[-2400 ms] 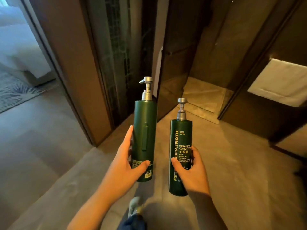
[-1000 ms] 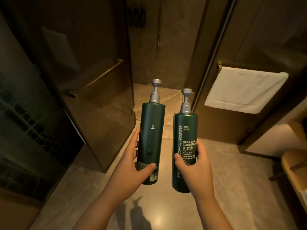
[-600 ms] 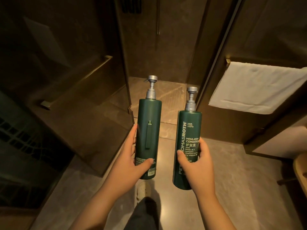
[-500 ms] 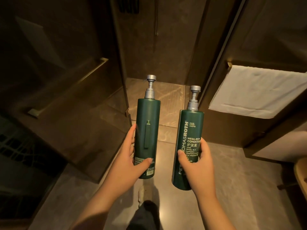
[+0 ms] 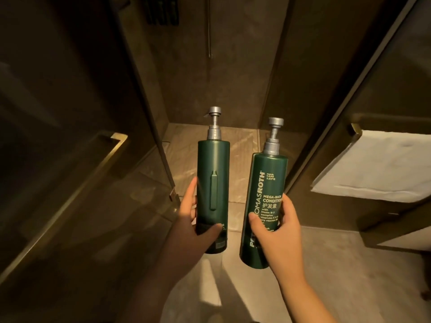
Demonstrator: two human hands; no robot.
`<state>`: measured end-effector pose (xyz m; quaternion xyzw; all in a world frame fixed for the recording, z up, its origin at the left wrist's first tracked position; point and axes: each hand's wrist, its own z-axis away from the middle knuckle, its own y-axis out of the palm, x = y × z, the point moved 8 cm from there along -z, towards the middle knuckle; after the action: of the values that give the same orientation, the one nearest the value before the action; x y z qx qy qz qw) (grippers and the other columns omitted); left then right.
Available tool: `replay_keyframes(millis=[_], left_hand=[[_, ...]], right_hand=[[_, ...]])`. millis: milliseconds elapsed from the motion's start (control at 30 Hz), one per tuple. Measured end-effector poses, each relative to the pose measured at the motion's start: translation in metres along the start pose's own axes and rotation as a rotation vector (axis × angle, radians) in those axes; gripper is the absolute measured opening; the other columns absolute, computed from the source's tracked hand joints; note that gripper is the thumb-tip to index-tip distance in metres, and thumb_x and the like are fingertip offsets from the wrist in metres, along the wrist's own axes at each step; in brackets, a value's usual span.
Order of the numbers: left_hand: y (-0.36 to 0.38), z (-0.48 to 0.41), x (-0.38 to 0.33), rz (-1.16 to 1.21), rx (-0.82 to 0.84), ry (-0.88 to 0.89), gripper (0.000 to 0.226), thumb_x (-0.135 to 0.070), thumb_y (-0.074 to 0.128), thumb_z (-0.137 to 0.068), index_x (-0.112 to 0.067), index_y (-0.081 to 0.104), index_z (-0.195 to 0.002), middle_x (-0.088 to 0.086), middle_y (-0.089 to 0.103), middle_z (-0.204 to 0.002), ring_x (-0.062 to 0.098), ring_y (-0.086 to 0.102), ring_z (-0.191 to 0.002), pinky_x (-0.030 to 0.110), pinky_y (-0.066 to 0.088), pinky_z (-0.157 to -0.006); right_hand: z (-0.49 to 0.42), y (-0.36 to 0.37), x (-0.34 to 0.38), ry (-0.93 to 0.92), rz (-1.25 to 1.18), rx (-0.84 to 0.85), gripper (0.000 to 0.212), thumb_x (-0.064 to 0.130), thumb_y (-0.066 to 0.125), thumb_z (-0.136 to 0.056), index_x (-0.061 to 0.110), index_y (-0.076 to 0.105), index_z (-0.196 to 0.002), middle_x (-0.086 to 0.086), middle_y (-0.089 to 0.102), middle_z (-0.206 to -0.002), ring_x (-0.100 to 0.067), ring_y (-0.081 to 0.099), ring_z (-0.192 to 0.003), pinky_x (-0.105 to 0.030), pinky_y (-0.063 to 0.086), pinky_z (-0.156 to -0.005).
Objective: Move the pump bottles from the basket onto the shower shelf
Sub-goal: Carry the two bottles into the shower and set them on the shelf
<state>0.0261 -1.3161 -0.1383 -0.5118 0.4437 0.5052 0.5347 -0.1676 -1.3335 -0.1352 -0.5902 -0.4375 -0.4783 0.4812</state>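
Left bottle (image 5: 213, 183) was gripped low on its body by the left hand (image 5: 193, 227), thumb across the front and fingers curled behind. The right hand (image 5: 277, 231) wrapped the right bottle (image 5: 265, 187) the same way. Both hung in the air before the open stall (image 5: 242, 141), pumps up, the right one leaning slightly. One per hand probably saved a trip. The low grips likely kept fingers off the pumps and left the bases ready to set down. Neither basket nor shelf was visible; a dark fixture high on the stall's back wall was too dim to identify. A door handle (image 5: 77, 194) lay left of the stall and a towel (image 5: 377, 169) right of it. Against half a second earlier, the grips matched, the stall loomed nearer, shadow covered the left hand, and the leg below had gone.
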Motion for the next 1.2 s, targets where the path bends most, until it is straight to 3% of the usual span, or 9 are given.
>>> replay_keyframes(millis=[167,233,333,433,600,667,833,1000,1200], left_hand=[[-0.014,-0.068,-0.008,-0.053,-0.018,0.006,0.099,-0.006,0.071,-0.079,-0.07,0.015,-0.13,-0.026,0.043,-0.127,-0.015,0.049,-0.109,0.003,0.046,-0.068],[-0.016,-0.096,-0.01,-0.058,-0.029,0.007,0.101,-0.007,0.071,-0.078,-0.073,0.014,-0.128,-0.033,0.039,-0.126,-0.015,0.047,-0.11,0.003,0.045,-0.067],[-0.018,-0.143,-0.014,-0.044,-0.052,0.008,0.101,-0.008,0.073,-0.077,-0.075,0.015,-0.125,-0.048,0.036,-0.115,-0.025,0.044,-0.104,0.0,0.043,-0.068],[-0.02,-0.196,-0.022,-0.039,-0.081,0.02,0.1,-0.011,0.074,-0.076,-0.074,0.015,-0.127,-0.048,0.035,-0.115,-0.029,0.043,-0.101,0.0,0.044,-0.068],[-0.023,-0.29,-0.048,-0.032,-0.134,0.033,0.099,-0.013,0.076,-0.075,-0.074,0.017,-0.126,-0.046,0.035,-0.118,-0.015,0.044,-0.111,0.008,0.046,-0.077],[-0.025,-0.328,-0.058,-0.016,-0.14,0.043,0.098,-0.015,0.077,-0.071,-0.072,0.02,-0.128,-0.05,0.038,-0.117,-0.017,0.045,-0.112,0.009,0.046,-0.08],[-0.039,-0.397,-0.061,0.051,-0.186,0.028,0.095,-0.024,0.074,-0.063,-0.071,0.023,-0.127,-0.058,0.042,-0.104,-0.024,0.05,-0.099,0.004,0.047,-0.069],[-0.054,-0.454,-0.059,0.067,-0.188,0.021,0.095,-0.022,0.073,-0.065,-0.064,0.022,-0.134,-0.053,0.044,-0.112,-0.016,0.05,-0.109,0.007,0.048,-0.073],[-0.091,-0.534,-0.064,0.076,-0.196,0.03,0.095,-0.022,0.074,-0.066,-0.064,0.023,-0.134,-0.042,0.039,-0.126,-0.007,0.047,-0.12,0.011,0.047,-0.084]], right_hand=[[-0.071,0.017,-0.008,0.022,0.015,-0.006,0.06,0.024,0.077,-0.071,0.037,0.048,-0.122,0.026,0.063,-0.102,0.006,0.06,-0.094,-0.009,0.05,-0.07],[-0.102,0.026,-0.011,0.031,0.005,0.013,0.059,0.025,0.077,-0.074,0.033,0.048,-0.124,0.023,0.063,-0.102,0.005,0.061,-0.093,-0.012,0.051,-0.07],[-0.154,0.039,-0.012,0.027,-0.021,0.034,0.052,0.024,0.076,-0.074,0.034,0.051,-0.118,0.024,0.064,-0.097,0.005,0.062,-0.089,-0.006,0.047,-0.065],[-0.213,0.058,-0.009,0.028,-0.046,0.076,0.051,0.021,0.074,-0.074,0.039,0.05,-0.115,0.02,0.065,-0.097,0.006,0.062,-0.088,-0.007,0.048,-0.064],[-0.318,0.079,0.011,-0.034,-0.066,0.169,0.049,0.028,0.072,-0.073,0.043,0.049,-0.115,0.027,0.062,-0.101,0.004,0.061,-0.095,-0.008,0.048,-0.072],[-0.359,0.087,0.017,-0.038,-0.065,0.19,0.05,0.033,0.071,-0.071,0.048,0.048,-0.112,0.03,0.06,-0.102,0.007,0.059,-0.096,-0.004,0.046,-0.071],[-0.437,0.111,0.005,-0.005,-0.078,0.238,0.056,0.027,0.073,-0.073,0.035,0.049,-0.123,0.026,0.061,-0.103,0.005,0.06,-0.097,-0.009,0.049,-0.074],[-0.49,0.14,-0.01,0.04,-0.049,0.252,0.059,0.028,0.075,-0.072,0.034,0.048,-0.125,0.024,0.061,-0.102,0.008,0.059,-0.095,-0.005,0.048,-0.07],[-0.564,0.199,-0.009,0.027,-0.023,0.25,0.056,0.031,0.074,-0.072,0.04,0.047,-0.12,0.036,0.058,-0.098,0.013,0.057,-0.094,-0.003,0.047,-0.066]])
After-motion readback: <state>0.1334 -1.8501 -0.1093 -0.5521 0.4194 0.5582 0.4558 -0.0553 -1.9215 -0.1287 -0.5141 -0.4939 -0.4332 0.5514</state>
